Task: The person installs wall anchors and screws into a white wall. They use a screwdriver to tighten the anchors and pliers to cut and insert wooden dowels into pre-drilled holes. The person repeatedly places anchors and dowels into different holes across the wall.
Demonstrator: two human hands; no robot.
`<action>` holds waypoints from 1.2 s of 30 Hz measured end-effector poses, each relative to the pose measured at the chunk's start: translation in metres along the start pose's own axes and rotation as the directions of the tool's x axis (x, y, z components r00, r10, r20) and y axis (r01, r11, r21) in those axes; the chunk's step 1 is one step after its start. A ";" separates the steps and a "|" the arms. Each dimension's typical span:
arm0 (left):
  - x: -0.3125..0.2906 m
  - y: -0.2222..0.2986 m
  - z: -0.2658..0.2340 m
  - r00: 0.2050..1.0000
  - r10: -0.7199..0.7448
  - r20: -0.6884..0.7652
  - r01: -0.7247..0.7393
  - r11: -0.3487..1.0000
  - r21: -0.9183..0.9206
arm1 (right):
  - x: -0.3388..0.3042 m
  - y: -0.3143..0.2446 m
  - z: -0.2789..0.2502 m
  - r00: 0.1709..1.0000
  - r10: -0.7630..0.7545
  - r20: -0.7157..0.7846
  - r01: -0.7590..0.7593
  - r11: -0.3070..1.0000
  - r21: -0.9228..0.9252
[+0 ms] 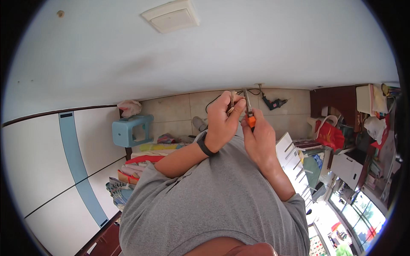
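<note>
In front of my chest, my left hand [224, 121] is closed, pinching a small, thin, tan-grey metal-looking piece [232, 103] between thumb and fingers. Its exact kind is too small to make out. Close on its right, my right hand [261, 138] grips an orange-and-black handled screwdriver [252, 122], whose long grey shaft points up toward the wall. The left thumb is near that shaft; whether they touch I cannot tell. Beyond both hands, a dark corded power drill [273, 103] lies on the tiled floor by the wall.
A white wall [277, 47] with a switch plate [171, 17] rises ahead. To the left are a light-blue stool [132, 131], piled fabrics and a white cabinet [38, 162]. A white slatted rack [292, 158], a red bag [330, 135] and dark wooden furniture [333, 102] stand right.
</note>
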State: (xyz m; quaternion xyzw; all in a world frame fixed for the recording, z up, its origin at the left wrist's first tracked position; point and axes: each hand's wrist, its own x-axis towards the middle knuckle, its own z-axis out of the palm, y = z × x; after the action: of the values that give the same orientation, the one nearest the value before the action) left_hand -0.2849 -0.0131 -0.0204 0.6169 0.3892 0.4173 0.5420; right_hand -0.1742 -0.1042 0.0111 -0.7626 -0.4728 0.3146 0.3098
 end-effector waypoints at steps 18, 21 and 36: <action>0.003 0.001 -0.004 0.998 -0.025 0.058 0.021 0.998 0.057 | 0.003 -0.004 -0.008 0.991 0.085 0.104 -0.102 0.981 0.165; 0.004 0.001 -0.005 0.999 -0.016 0.050 0.012 0.997 0.073 | 0.003 -0.004 -0.008 0.991 0.086 0.105 -0.099 0.987 0.129; 0.006 -0.001 -0.004 0.996 -0.038 0.078 0.044 0.996 -0.072 | 0.003 -0.010 -0.006 0.994 0.097 0.055 -0.103 0.988 0.117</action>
State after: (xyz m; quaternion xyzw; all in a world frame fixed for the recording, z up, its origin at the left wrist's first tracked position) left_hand -0.2866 -0.0057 -0.0205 0.6039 0.3652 0.3965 0.5872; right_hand -0.1735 -0.0986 0.0222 -0.7574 -0.4219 0.3760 0.3269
